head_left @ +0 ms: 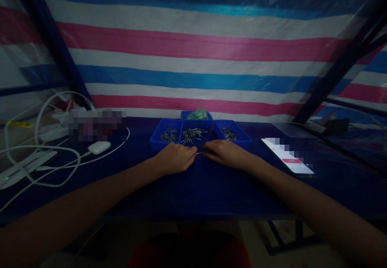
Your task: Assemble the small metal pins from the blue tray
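Observation:
My left hand [178,157] is closed in a pinch on a thin, shiny metal pin [200,152] just above the blue table. My right hand [227,153] faces it with curled fingers, and the pin's other end meets its fingertips. The pin's exact kind is too small to tell. Just behind the hands stand a left blue bin [155,139], a middle blue bin [198,140] and a right blue bin [244,137]. Slim metal pieces lie heaped in all three; the hands cover part of the front walls.
Behind the bins, a small blue tray [183,115] holds green plastic packets [198,115]. To the right lies a lit phone [287,157]. White cables [79,159], a white charger [99,147] and a power strip [54,131] occupy the left. A striped sheet [193,70] hangs behind.

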`<state>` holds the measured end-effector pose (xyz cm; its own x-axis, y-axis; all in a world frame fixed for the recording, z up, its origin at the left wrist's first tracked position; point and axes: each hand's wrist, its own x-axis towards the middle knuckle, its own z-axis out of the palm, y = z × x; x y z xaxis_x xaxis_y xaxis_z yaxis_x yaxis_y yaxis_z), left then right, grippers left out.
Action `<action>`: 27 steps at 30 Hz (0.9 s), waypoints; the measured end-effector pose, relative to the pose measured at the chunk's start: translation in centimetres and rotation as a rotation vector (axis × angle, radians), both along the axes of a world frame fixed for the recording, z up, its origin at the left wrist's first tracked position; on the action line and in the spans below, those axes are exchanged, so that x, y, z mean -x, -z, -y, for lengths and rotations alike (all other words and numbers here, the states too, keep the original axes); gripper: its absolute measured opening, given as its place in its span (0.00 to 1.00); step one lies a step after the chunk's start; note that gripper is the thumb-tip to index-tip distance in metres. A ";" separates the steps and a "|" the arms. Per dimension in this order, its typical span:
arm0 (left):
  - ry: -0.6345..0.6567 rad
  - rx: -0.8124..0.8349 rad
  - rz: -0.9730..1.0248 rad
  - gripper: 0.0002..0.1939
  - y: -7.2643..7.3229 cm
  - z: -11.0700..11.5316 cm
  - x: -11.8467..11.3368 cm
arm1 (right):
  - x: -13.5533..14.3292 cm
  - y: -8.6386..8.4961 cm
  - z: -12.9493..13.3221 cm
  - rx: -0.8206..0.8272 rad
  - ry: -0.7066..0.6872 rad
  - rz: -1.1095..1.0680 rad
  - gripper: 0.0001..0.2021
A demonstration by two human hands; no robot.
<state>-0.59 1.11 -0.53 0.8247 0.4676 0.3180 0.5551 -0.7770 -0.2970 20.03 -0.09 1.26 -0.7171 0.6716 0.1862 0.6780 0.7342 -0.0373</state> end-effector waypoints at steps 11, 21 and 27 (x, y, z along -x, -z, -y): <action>-0.003 0.024 0.009 0.13 0.3 -0.2 0.1 | 0.0 0.2 0.0 -0.032 0.005 0.020 0.10; 0.174 -0.078 0.157 0.16 0.3 -0.3 0.3 | 0.1 0.0 0.1 0.021 -0.052 0.007 0.11; 0.288 -0.135 0.200 0.13 0.4 -0.6 0.5 | 0.1 0.2 0.0 0.005 -0.084 0.027 0.12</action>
